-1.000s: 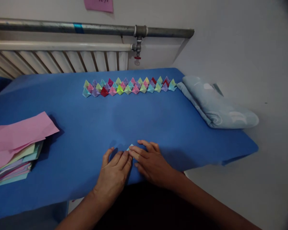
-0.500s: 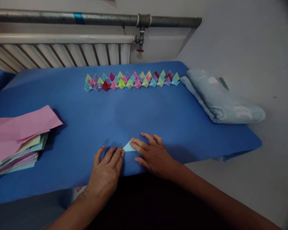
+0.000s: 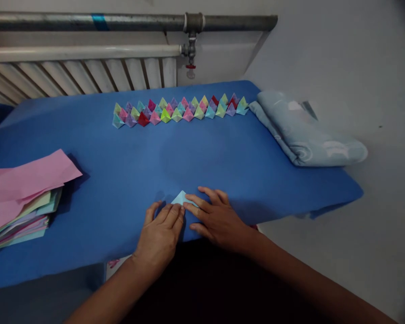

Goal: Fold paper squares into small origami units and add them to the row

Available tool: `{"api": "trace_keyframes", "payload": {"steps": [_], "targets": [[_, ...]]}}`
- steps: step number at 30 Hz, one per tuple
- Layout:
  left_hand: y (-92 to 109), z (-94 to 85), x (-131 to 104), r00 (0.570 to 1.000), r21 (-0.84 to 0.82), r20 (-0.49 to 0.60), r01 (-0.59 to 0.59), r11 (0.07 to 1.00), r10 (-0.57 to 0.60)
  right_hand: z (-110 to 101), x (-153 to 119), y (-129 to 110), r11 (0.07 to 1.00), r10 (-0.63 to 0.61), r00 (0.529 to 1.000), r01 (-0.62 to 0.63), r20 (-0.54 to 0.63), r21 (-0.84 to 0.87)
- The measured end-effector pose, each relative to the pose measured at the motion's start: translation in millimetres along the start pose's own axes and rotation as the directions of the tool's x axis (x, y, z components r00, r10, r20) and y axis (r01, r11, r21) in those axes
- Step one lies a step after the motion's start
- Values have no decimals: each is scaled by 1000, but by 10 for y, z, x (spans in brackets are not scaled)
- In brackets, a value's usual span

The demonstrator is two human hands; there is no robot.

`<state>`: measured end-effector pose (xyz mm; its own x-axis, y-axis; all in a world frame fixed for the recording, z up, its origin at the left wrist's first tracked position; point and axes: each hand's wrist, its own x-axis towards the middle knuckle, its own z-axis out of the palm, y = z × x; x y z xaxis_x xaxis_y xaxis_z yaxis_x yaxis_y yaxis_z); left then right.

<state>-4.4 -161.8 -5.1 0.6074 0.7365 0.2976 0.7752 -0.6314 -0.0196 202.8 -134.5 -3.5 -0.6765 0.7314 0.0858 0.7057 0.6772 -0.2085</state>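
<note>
A small light-blue paper folded into a triangle (image 3: 180, 198) lies on the blue-covered table close to its front edge, its peak pointing away from me. My left hand (image 3: 162, 228) rests flat with its fingertips pressing on the lower left part of the paper. From the right, my right hand (image 3: 214, 216) spreads its fingers, and the index and middle fingertips lie on the paper's right side. Both hands partly cover the triangle's lower corners.
Rows of folded colored paper pieces (image 3: 165, 115) stand along the back of the table (image 3: 128, 157). A stack of colored paper sheets (image 3: 37, 175) lies at left. At right is a folded grey-blue blanket (image 3: 310, 130). A radiator (image 3: 87, 74) and pipe (image 3: 138, 23) run behind.
My left hand has slid right along the paper toward my right hand, whose fingers remain on it. More of the triangle's peak shows now. The view has shifted slightly.
</note>
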Motion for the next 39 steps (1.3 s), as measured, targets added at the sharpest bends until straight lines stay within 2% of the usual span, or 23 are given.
{"api": "trace_keyframes", "payload": {"steps": [6,11,14,18,25,32,39], "targets": [[53,-43,81,1000,45,-5,4,999,-4,31,-166,122,998,9,1000,-10,-22,-62],[58,-5,59,999,51,-43,-4,999,6,-64,-312,216,993,51,997,-56,-58,-105],[56,36,18,998,40,-68,0,999,3,-121,-263,132,995,61,996,-66,-66,-78],[56,79,-34,996,2,-85,14,1000,-13,-83,-76,-5,993,-120,993,119,17,24],[-27,124,-142,991,-103,-118,48,994,-60,61,-22,12,996,-88,996,88,31,7],[-78,67,-254,986,27,-136,98,995,-93,-12,7,-49,998,-61,996,61,62,0],[24,48,-310,974,129,-133,199,971,-182,7,-51,-99,998,-60,996,61,-68,5]]}}
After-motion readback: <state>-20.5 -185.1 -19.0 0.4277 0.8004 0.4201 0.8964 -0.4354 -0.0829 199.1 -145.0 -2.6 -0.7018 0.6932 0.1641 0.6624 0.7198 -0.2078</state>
